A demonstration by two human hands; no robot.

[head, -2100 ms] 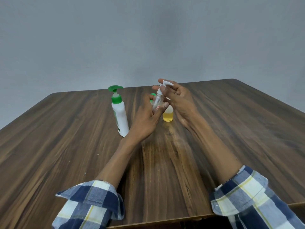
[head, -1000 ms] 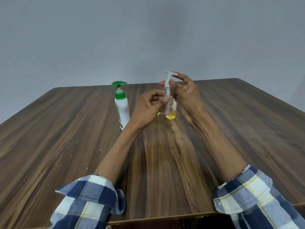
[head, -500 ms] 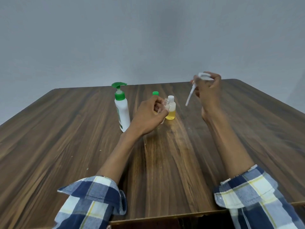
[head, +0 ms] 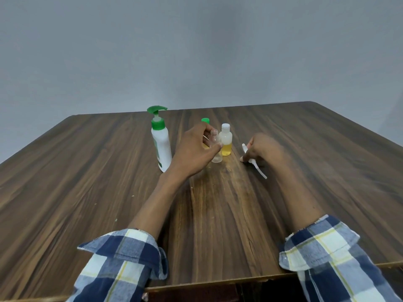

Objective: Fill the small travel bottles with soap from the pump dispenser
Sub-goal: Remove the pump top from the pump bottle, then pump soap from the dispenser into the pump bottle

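Note:
My left hand (head: pixel 195 151) grips a small clear travel bottle (head: pixel 216 149) with its neck uncapped, upright on the wooden table (head: pixel 87 182). To its right stands a white-capped bottle (head: pixel 226 139) with yellow liquid in its lower part. Behind my left hand a green-capped bottle (head: pixel 205 120) shows only its top. My right hand (head: pixel 259 148) is low at the table and holds the white pump top with dip tube (head: pixel 255 163), whose tube lies on the wood pointing toward me. The white pump dispenser with a green head (head: pixel 161 142) stands left of my left hand.
A grey wall rises behind the table's far edge. The table's near edge (head: pixel 218 282) runs just past my plaid sleeves. Small pale specks lie on the wood at the left.
My right hand pulled the white pump top out of the clear bottle, carried it right, then lowered it to the table. My left hand kept hold of the clear bottle.

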